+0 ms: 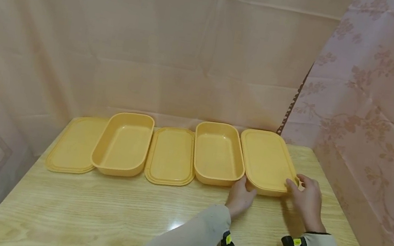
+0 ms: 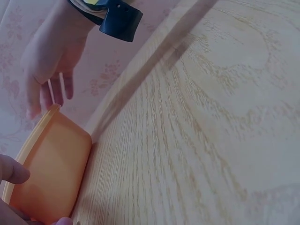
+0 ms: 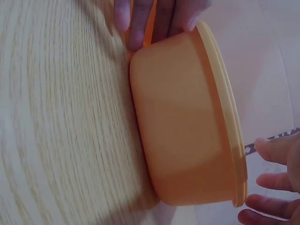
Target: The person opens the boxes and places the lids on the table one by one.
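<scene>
A yellow lidded box (image 1: 268, 161) stands at the right end of a row, its lid on top. At its near left corner, my left hand (image 1: 240, 197) has its fingers in beside the box, touching its side wall. The right wrist view shows those left fingers (image 3: 137, 23) fairly straight against the box wall (image 3: 183, 122). My right hand (image 1: 308, 201) is by the near right corner of the lid, thumb and fingers spread around that corner without a visible grip. In the left wrist view, the right hand (image 2: 54, 61) hangs loosely near the lid's edge.
Left of the lidded box stand an uncovered yellow box (image 1: 219, 154), a small flat lid (image 1: 172, 155), another uncovered box (image 1: 124, 142) and a larger lid (image 1: 75, 145) partly behind it. All are on a wooden table (image 1: 110, 216); curtains (image 1: 162, 49) hang behind and at the sides.
</scene>
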Tool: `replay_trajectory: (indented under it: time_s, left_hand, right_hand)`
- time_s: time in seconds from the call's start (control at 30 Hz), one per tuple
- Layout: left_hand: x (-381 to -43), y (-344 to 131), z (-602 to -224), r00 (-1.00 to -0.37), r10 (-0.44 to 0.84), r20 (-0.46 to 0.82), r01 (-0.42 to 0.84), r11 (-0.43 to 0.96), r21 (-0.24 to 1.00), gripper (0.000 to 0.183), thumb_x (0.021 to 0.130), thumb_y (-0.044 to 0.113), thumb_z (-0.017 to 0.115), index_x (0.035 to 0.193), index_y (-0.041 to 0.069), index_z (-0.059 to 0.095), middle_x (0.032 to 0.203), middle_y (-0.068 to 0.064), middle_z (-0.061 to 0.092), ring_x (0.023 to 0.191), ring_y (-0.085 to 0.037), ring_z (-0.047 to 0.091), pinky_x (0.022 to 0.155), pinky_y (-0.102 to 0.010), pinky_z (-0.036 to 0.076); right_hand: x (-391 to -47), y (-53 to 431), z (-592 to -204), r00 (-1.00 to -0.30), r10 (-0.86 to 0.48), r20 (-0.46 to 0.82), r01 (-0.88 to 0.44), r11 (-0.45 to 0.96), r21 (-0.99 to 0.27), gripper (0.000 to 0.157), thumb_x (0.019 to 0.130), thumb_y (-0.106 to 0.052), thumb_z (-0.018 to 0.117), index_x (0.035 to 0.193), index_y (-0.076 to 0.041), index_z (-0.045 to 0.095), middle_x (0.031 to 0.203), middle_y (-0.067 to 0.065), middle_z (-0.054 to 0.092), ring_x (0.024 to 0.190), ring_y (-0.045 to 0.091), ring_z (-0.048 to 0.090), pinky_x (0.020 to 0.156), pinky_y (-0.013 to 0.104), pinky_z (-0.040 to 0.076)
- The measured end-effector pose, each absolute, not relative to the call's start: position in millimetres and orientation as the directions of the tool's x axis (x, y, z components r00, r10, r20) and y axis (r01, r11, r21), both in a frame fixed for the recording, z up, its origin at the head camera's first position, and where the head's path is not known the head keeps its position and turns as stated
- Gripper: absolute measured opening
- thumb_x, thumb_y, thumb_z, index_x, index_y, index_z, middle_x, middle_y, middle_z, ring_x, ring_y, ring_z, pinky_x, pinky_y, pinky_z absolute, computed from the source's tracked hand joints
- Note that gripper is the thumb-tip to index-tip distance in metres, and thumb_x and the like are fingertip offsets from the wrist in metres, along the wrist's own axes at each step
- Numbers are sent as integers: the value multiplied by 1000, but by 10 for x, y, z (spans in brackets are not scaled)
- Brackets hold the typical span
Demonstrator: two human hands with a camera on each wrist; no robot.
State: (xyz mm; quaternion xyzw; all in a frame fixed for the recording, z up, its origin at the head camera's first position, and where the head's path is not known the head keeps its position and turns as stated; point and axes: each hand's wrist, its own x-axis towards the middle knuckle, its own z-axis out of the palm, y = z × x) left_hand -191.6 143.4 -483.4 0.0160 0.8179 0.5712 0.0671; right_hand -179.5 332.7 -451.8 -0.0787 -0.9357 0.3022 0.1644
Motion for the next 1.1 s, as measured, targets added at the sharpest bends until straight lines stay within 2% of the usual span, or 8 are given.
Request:
replay_trajectory:
  time_s: [0.17,0.47,0.8,1.1]
  left_hand:
    - [-1915,1433,-4833,-989,102,-103,-61,350,935,61,90,17,64,145,3,43,147,-12,50,136,-26,46,112,-38,40]
    - [-1913,1451,-4858,-990,101,-93,-52,354,934,60,92,22,62,146,4,42,147,-12,49,137,-27,46,113,-39,39]
    - [-1896,1473,-4869,-994,87,-64,-28,363,931,59,94,25,62,146,4,43,145,-13,51,135,-27,48,112,-39,40]
    - [-1886,1466,-4842,-993,92,-75,-38,350,936,60,94,24,62,147,6,41,147,-12,50,136,-28,47,113,-41,39]
  right_hand:
    - [-1796,3253,-4483,-919,176,353,-45,843,-536,46,96,-22,62,124,14,55,116,36,53,106,50,51,87,61,43]
    - [-1781,3146,-4417,-918,97,385,-117,862,-494,42,92,-18,67,121,13,58,111,34,56,101,47,54,80,60,46]
    - [-1769,3077,-4409,-932,-5,361,-174,882,-438,42,92,-18,68,120,11,59,112,33,57,99,46,56,80,60,47]
    - [-1800,3040,-4441,-940,-142,310,-263,880,-396,43,86,-19,74,117,9,63,110,28,61,102,44,57,86,59,47]
